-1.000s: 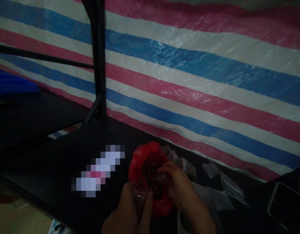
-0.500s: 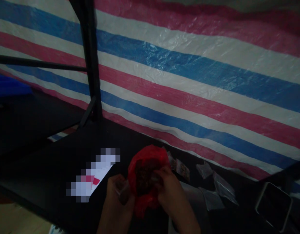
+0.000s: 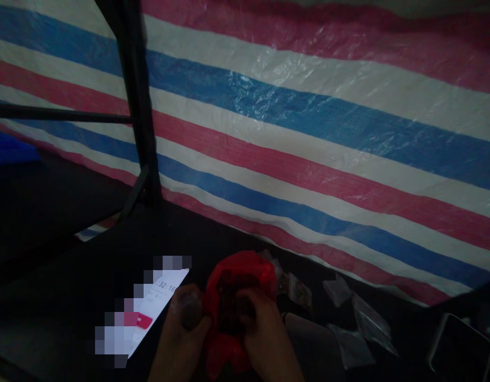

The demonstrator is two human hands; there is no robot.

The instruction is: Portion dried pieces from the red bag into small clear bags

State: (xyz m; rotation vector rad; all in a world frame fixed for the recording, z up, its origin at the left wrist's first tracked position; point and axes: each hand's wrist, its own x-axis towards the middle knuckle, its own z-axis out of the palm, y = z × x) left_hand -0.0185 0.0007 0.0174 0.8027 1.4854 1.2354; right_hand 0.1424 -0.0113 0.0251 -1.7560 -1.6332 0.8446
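Note:
An open red plastic bag (image 3: 239,276) full of dark brown bits sits on a black table (image 3: 70,297) at the bottom centre. My left hand (image 3: 181,334) is closed on a small clear plastic pouch (image 3: 186,306) held at the bag's left edge. My right hand (image 3: 261,331) reaches into the red bag from the right, its fingers curled in the dark contents. What those fingers pinch is hidden.
A lit phone (image 3: 149,310) lies left of the bag. Several small clear pouches (image 3: 352,318), some filled, lie to the right by the striped tarp (image 3: 308,132). A dark tray-like object (image 3: 460,345) sits at far right. A black frame post (image 3: 137,106) stands at the left.
The view has shifted, so the bag and hands sit lower in frame. My left hand has brought the clear pouch up beside the red bag while my right hand went deeper into it.

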